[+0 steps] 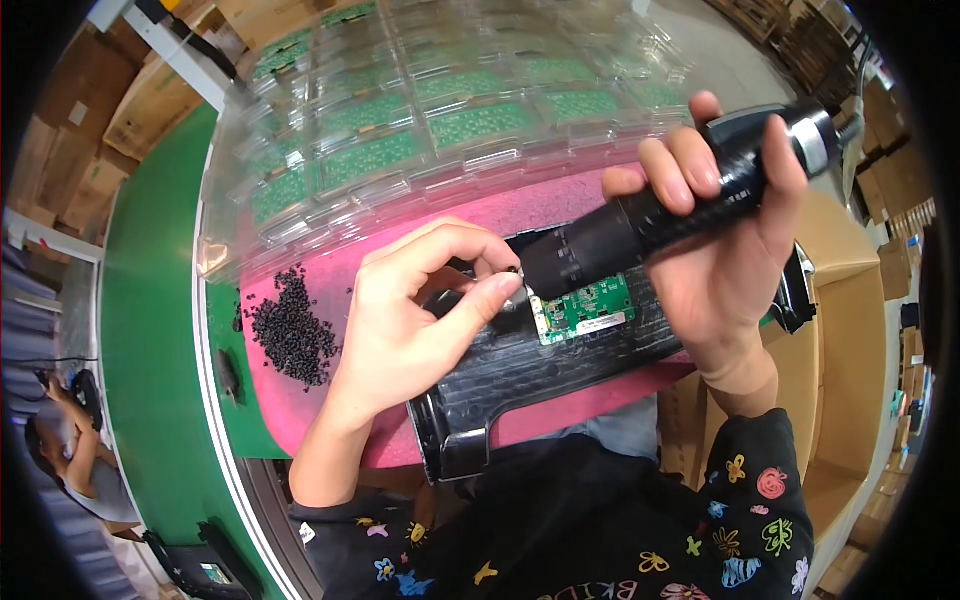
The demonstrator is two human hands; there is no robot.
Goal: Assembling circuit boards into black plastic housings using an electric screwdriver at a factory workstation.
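My right hand (pixel 715 245) is wrapped round a black electric screwdriver (pixel 600 240), tilted with its tip down to the left. My left hand (pixel 400 310) is closed in a pinch of thumb and forefinger right at that tip. A small dark thing shows between those fingertips, too small to make out. Below the tip lies a green circuit board (pixel 590 308) with a white label, on a black plastic housing (pixel 510 375). The screwdriver partly covers the board. Left of my left hand, many small black screws (pixel 292 330) lie in a pile.
A pink mat (pixel 300 425) lies under the housing on a green bench (pixel 150 330). Clear plastic trays (pixel 390 160) of green boards are stacked beyond it. A cardboard box (pixel 845 380) stands at right. Another person (pixel 80 450) sits at far left, near a second black housing (pixel 205 565).
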